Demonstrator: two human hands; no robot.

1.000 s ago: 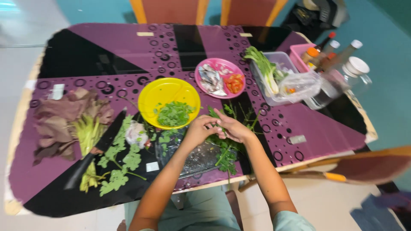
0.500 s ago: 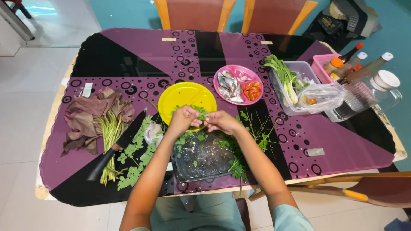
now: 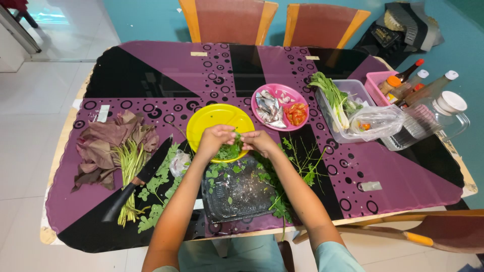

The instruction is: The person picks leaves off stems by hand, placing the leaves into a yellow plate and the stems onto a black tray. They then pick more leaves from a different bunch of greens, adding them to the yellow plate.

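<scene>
We've got our left hand and right hand both pinching a leafy sprig over the yellow plate, so stripped leaves could easily scatter onto the worktop.

Home dining room: patterned table, chairs, vegetables, sauce bottles.

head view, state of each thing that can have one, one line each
left hand: closed on green sprig
right hand: pinching same sprig
yellow plate: holds picked leaves
knife: lying flat, unheld
clear tray: few loose leaves
glass jar: lidded
</scene>
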